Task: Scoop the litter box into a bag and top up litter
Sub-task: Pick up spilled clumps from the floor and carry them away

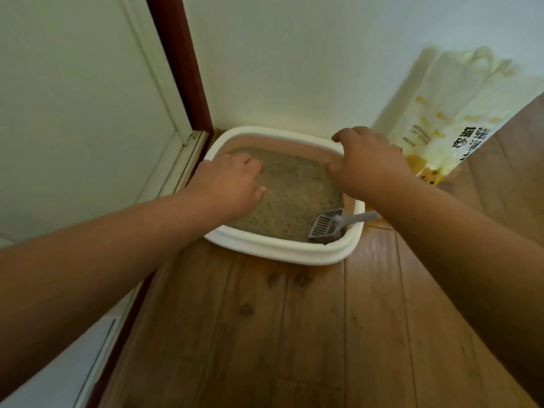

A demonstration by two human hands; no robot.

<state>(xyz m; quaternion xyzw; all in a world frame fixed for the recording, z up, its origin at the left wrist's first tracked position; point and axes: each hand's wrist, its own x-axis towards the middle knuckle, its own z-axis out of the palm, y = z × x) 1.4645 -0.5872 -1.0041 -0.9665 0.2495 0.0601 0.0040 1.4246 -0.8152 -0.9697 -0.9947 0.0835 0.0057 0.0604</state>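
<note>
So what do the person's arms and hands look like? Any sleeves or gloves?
Both arms are bare right up to the picture's edge: no sleeves in view. The left hand and right hand wear no gloves. I see no rings, watch or bracelet.

Count it up: one white-rimmed plastic litter box [273,248] with a pinkish inner wall sits on the wood-plank floor [294,334], and one bed of grey-brown litter [294,195] fills it. One grey slotted plastic scoop [326,226] lies in there. One white-and-yellow litter bag [447,113] leans on the wall. Two bare hands are in play, left hand [229,184] and right hand [368,160]. One white door panel [82,113], one dark red frame strip [179,63].
</note>
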